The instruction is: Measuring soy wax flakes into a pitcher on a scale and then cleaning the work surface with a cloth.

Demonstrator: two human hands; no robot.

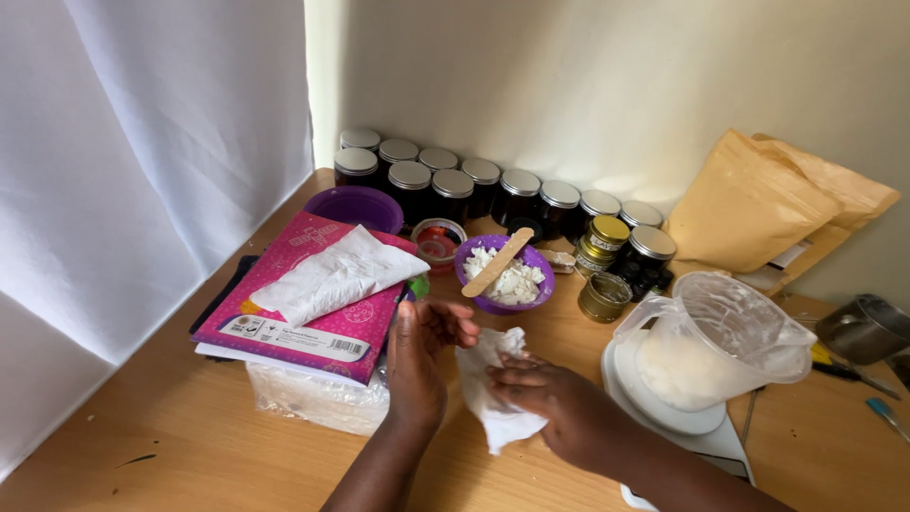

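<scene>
Overhead, a wooden table fills the view, pushed into a corner with a white curtain on the left. At the right, a large clear plastic jug holding white flakes stands on a white scale. Behind it, tan padded envelopes lean against the wall. At the left lies a pink book with a folded white cloth on top, the book resting on a clear bag. Along the wall runs a row of dark jars with silver lids, with a few small gold tins nearby. A purple bowl of white chunks sits centre, a wooden stick laid across it; a second, empty purple bowl sits behind the book.

Nearest the viewer, the two hands meet over a crumpled white tissue just in front of the bowl of chunks. The right hand is curled, fingers closed on the tissue, gripping it. The left hand is half open, fingers loosely bent toward the tissue's upper edge, close beside it; contact is unclear.
</scene>
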